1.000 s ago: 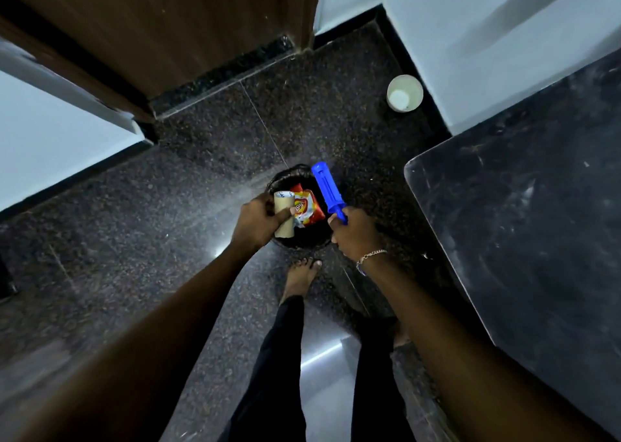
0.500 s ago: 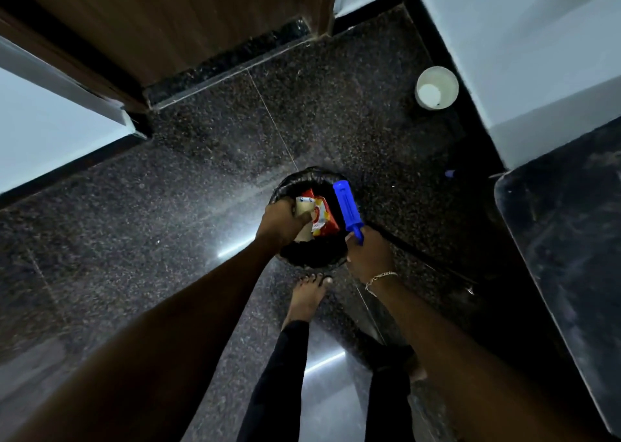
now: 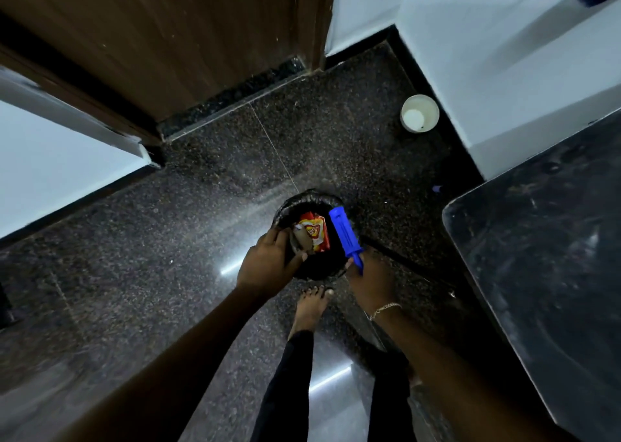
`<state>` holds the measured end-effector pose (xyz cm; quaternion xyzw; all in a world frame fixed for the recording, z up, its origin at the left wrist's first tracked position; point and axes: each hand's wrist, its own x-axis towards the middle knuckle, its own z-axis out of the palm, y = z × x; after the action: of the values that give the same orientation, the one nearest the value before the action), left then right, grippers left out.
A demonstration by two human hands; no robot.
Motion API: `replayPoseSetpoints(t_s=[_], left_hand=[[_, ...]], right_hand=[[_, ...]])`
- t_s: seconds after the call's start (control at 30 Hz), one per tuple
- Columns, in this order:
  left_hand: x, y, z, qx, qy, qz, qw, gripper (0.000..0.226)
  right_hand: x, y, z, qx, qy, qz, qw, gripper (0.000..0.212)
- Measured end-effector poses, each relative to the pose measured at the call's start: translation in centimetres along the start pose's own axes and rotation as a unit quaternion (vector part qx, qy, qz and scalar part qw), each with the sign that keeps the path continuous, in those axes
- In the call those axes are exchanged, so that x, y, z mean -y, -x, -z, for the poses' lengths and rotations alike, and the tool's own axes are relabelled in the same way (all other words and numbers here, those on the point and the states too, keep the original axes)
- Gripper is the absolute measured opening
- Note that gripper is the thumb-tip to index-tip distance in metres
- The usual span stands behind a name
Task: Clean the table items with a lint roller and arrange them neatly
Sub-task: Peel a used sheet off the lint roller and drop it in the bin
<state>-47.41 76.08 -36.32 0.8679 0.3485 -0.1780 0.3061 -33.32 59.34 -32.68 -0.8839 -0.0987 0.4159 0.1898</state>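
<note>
My right hand [image 3: 369, 278] is closed around the handle of a blue lint roller [image 3: 344, 233], which points up and away over a small black-lined bin [image 3: 316, 270] on the floor. My left hand [image 3: 265, 263] hovers at the bin's left rim with its fingers apart. Just past its fingertips, a brownish cardboard roll core [image 3: 301, 241] lies inside the bin against a red and yellow snack wrapper [image 3: 316, 231]. The dark table [image 3: 544, 260] stands at the right.
A white cup [image 3: 419, 114] sits on the dark speckled floor near the wall corner. A wooden door [image 3: 174, 38] is at the top left. My bare foot [image 3: 311, 307] stands just in front of the bin, and white walls close in both sides.
The cardboard roll core left my left hand's grip and sank into the bin beside the wrapper. My right hand kept the blue lint roller over the bin.
</note>
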Motion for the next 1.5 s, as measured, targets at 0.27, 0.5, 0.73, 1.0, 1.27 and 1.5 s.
replayPoseSetpoints(t_s=[0.27, 0.5, 0.73, 1.0, 1.27, 1.5], left_hand=[[-2.2, 4.8, 7.2, -0.111, -0.042, -0.073, 0.99, 0.077], [-5.6, 7.7, 13.9, -0.149, -0.086, -0.124, 0.977, 0.084], [-9.8, 10.6, 19.5, -0.18, -0.105, -0.173, 0.962, 0.083], [-18.0, 14.1, 23.3, -0.19, -0.124, -0.242, 0.943, 0.084], [-29.0, 15.5, 21.9, -0.175, -0.157, -0.339, 0.911, 0.084], [-40.5, 17.0, 16.7, -0.125, -0.184, -0.44, 0.87, 0.085]], right_hand=[[4.0, 7.4, 2.4, -0.007, -0.072, 0.055, 0.996, 0.022], [8.2, 13.3, 7.4, -0.057, -0.114, 0.144, 0.981, 0.016], [9.7, 18.1, 13.4, -0.114, -0.146, 0.183, 0.966, 0.011], [7.0, 23.3, 19.9, -0.19, -0.172, 0.169, 0.952, 0.013], [-1.5, 28.1, 25.7, -0.29, -0.207, 0.109, 0.928, 0.015], [-10.8, 32.7, 31.0, -0.37, -0.229, 0.031, 0.9, 0.018]])
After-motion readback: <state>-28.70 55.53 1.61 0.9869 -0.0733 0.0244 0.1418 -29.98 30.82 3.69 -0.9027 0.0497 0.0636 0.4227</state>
